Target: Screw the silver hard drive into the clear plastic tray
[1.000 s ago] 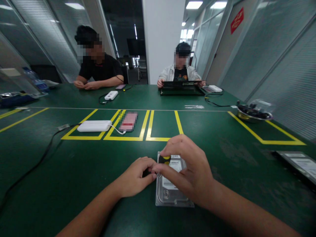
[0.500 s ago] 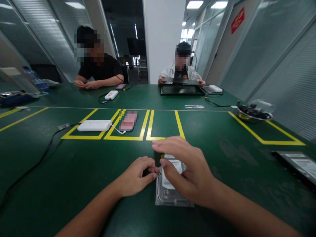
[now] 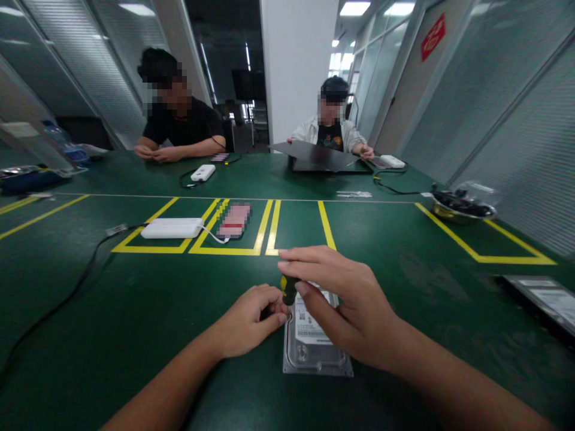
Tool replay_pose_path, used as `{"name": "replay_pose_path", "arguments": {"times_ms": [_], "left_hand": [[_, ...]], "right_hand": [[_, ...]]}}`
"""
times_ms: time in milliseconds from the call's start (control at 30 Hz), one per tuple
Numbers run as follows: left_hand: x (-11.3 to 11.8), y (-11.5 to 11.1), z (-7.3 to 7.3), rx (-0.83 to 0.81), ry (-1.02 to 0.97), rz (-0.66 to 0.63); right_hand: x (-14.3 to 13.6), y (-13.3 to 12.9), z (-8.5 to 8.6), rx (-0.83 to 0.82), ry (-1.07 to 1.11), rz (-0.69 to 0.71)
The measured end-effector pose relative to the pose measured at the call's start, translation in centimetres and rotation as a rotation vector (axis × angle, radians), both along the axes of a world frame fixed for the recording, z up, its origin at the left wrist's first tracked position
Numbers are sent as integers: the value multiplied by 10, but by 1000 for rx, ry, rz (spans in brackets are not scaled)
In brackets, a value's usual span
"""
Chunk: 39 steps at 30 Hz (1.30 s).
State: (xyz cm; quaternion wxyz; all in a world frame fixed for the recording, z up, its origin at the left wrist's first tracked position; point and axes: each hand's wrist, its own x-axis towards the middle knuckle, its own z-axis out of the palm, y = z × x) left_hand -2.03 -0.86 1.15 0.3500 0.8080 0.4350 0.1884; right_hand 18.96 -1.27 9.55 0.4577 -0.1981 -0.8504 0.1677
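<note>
A silver hard drive [image 3: 317, 356] with a white label lies on the green table [image 3: 148, 317] before me. My right hand [image 3: 348, 299] is over the drive, its thumb and fingers around a short dark and yellow screwdriver handle [image 3: 288, 288], which stands roughly upright at the drive's left edge. Beside that edge, my left hand [image 3: 251, 320] has its fingers curled and pressed together near the tool's lower end. The screwdriver's tip is hidden, and whether my left fingers pinch anything is too small to tell.
At the right lies another drive [image 3: 545, 299] on a dark piece. Behind it stands a metal bowl [image 3: 465, 206] of dark parts. A white power bank [image 3: 173, 228] and a phone [image 3: 234, 220] lie ahead on the left. Two people sit across the table, one holding a black panel [image 3: 318, 155].
My right fingers have shifted and straightened slightly around the screwdriver handle, which shows more yellow. Across the table, the black panel has tilted and moved left. My left hand has stayed in place.
</note>
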Motion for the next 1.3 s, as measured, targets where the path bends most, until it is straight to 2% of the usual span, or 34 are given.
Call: {"name": "replay_pose_path", "arguments": {"times_ms": [200,367,533,667,833,1300], "left_hand": [[-1,-1,-1,38,2,13],[-1,-1,1,3,-24,1],[-1,-1,2,11,-24,18],[-1,-1,0,-11,-41,24],[-2,0,0,18,-33,10],[-1,0,1,-22,-45,17]], "right_hand": [[0,-2,-1,-30,27,-60],[-1,-3,-2,13,42,-9],[-3,-3,-2,-12,51,-117],[-2,-4,-3,-7,78,-53],[-1,-3,-3,-40,58,-135],[-1,-5,-2,-59,41,-115]]}}
